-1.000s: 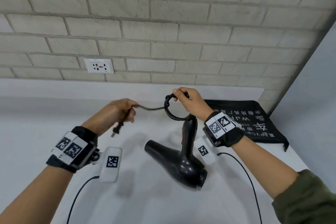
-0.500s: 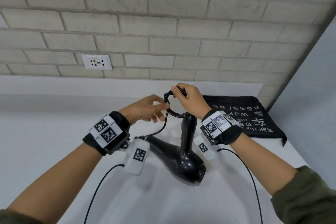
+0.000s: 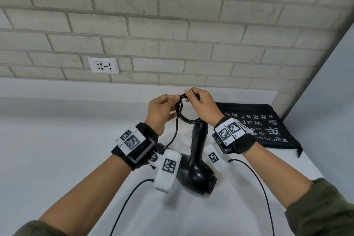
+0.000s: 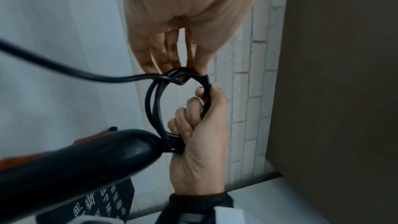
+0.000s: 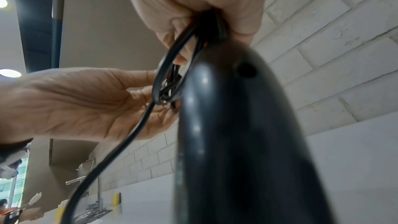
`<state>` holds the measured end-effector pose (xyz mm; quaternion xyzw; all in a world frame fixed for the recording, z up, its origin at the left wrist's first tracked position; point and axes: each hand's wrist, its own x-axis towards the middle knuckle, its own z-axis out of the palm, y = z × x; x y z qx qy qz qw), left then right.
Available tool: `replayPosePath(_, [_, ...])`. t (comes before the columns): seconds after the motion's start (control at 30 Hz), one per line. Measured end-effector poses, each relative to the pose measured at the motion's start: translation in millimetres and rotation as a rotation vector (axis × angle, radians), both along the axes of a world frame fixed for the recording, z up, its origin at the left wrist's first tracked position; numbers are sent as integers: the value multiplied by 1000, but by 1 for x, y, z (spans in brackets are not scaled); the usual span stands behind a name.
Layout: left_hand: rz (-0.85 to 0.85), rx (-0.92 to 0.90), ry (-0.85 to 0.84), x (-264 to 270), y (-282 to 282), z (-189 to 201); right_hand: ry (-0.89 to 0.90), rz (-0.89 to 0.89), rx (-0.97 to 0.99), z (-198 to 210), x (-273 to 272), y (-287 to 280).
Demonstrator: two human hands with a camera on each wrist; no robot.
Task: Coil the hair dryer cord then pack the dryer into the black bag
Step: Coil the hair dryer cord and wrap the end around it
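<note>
The black hair dryer point(image 3: 197, 170) hangs nozzle-down over the white counter point(image 3: 57, 140), its handle point(image 4: 86, 159) pointing up. Its cord is wound into a small coil point(image 3: 188, 119) at the handle's end. My right hand point(image 3: 191, 96) grips the coil's top, fingers curled round the loops point(image 4: 200, 108). My left hand point(image 3: 172, 101) pinches the cord at the coil's top, right beside the right hand point(image 4: 183, 72). A loose cord tail point(image 3: 172, 136) drops below the left hand; its plug is hidden. The black bag point(image 3: 268, 126) lies flat at the back right.
A brick wall with a white socket point(image 3: 103, 65) stands behind the counter. A grey side wall point(image 3: 325, 92) closes the right edge next to the bag. Thin black cables point(image 3: 264, 197) from the wrist cameras trail over the counter near me.
My left hand let go of the plug end, moved right to the coil and now pinches the cord at its top. The cord tail has dropped. The right hand has kept its grip.
</note>
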<state>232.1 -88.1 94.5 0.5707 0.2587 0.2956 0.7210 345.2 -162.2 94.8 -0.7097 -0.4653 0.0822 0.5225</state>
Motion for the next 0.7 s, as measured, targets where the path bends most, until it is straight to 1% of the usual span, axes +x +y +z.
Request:
replayPosePath(0.07, [-21,-24,0,2,0,0,4,-6,12,0,0,0])
replayPosePath(0.2, [-62,7,-1,4,2,0,35,0,34,-2,-2,1])
replayPosePath(0.3, [-105,62,35,2,7,2,85,48,78,-2,-3,2])
replayPosePath(0.43, [-130,151,96,-2,13,1,93,118,51,1,-4,1])
replayPosePath(0.63, [-200,193,54,-16,2,-1,121,45,100,-1,-5,2])
replayPosePath(0.7, [-200,282,113,-18,-6,-9,124,18,78,0,-5,3])
